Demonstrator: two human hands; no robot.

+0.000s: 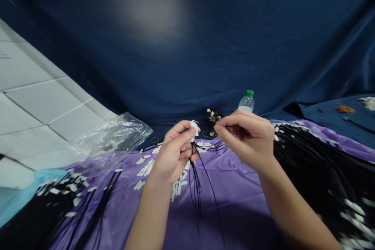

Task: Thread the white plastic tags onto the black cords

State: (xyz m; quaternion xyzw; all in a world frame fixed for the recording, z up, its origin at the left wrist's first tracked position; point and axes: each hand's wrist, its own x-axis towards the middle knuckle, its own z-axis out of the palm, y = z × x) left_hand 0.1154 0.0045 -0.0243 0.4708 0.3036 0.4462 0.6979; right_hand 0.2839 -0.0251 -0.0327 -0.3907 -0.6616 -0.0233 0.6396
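Black cords (196, 179) hang below the left hand (175, 148) in my head view, over a purple cloth (234, 191). I see that hand pinching white tags (193, 129) between thumb and forefinger, while the right hand (249, 133), thumb and fingertips drawn together, pinches cords that run across from the left. Loose white pieces (145, 170) lie around the left wrist; a green-capped bottle (246, 103) stands behind the right hand.
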